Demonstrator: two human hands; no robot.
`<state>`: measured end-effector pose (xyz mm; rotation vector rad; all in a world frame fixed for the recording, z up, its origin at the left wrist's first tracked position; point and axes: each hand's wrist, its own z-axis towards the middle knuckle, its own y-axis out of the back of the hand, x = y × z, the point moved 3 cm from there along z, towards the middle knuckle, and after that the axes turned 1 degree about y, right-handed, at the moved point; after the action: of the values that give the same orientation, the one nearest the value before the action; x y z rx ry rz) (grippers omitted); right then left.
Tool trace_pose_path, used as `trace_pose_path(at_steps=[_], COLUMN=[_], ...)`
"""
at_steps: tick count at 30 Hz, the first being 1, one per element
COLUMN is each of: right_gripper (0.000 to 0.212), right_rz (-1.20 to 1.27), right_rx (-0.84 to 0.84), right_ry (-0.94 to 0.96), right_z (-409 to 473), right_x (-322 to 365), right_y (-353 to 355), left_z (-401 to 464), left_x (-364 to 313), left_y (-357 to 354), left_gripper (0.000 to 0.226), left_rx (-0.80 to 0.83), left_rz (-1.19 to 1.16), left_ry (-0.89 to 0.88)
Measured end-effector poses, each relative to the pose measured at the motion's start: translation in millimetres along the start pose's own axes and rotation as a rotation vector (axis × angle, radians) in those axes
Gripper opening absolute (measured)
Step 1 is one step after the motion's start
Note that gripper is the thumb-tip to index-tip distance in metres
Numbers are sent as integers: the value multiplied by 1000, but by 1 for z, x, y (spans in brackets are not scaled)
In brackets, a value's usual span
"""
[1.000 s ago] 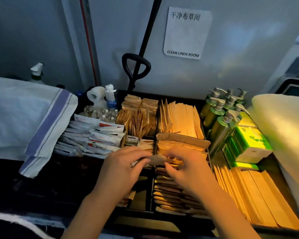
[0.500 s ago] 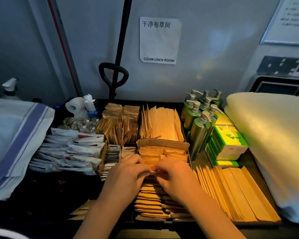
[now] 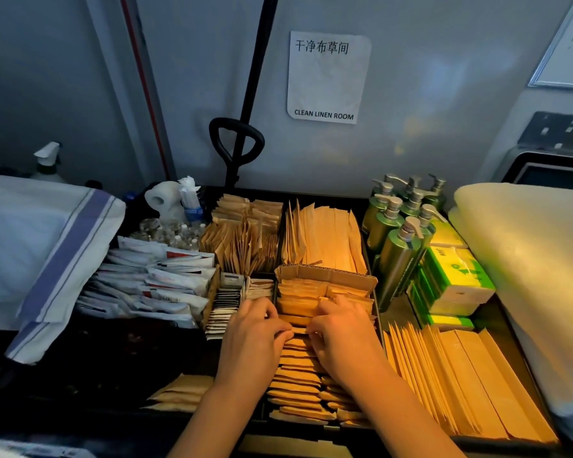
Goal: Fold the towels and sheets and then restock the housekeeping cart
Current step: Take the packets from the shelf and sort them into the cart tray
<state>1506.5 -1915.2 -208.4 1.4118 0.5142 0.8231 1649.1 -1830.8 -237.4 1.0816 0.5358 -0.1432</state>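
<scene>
The kraft-paper packets point(image 3: 298, 381) lie stacked in the cart tray's point(image 3: 377, 325) middle compartment, directly under both hands. The left hand point(image 3: 253, 335) and the right hand point(image 3: 339, 333) meet knuckle to knuckle over the row, fingers curled down and pinching packets between them. Just beyond the fingertips stands a cardboard divider point(image 3: 325, 276). Right of the right hand lie long paper sleeves point(image 3: 460, 381), green pump bottles point(image 3: 397, 239) and a folded cream towel point(image 3: 536, 259). Left of the left hand are white sachets point(image 3: 153, 282) and a blue-striped cloth point(image 3: 47, 246).

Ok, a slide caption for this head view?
Both hands, left hand and right hand, sort kraft-paper packets in the cart tray.
</scene>
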Motion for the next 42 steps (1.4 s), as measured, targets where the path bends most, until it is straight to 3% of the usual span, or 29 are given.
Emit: trace_pose_path(at_steps=[7,11,18,21,26,35,42], right_gripper=[28,26,40,49,37,17,14], right_rz=[85,144,247,223,170,163,300], right_rx=[-54,-56,126,222,358,224,47], right_ry=[41,172,356,337,244,291,265], right_z=[0,8,19,21,24,24,15], right_x=[13,53,113,130,141,137,113], right_y=[5,4,-21,-34,-53,-37,-1], left_z=[-10,-21,-53,-65,-72,-65,-49], left_x=[29,53,90,101,112,111,91], left_y=[38,68,106,110,113,109,107], left_gripper=[15,16,16,18,21,32,20], left_rx=[-35,8,115,159,203,240,139], left_rz=[-50,-25,-68,-68,-84,-21,-58], left_ry=[63,110,128,143,131,57,46])
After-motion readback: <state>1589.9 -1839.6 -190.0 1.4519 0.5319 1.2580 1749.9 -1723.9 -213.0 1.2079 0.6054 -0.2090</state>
